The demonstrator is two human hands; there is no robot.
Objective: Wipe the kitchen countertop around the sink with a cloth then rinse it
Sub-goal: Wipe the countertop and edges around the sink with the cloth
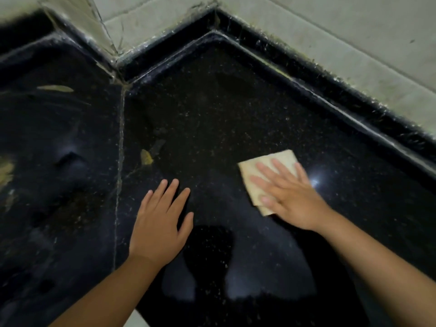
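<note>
A black speckled stone countertop [212,109] fills the head view, dusty and meeting in a corner. A folded beige cloth [250,171] lies flat on it at the right. My right hand [290,194] presses down on the cloth with straight, spread fingers. My left hand [160,223] rests flat on the bare counter to the left of the cloth, fingers straight and holding nothing. No sink shows in this view.
Pale tiled walls [342,43] rise behind a raised black lip [306,76] along the back. A grout seam [119,161] splits the counter. Dry leaf bits lie near the seam [146,156] and at the far left [55,88].
</note>
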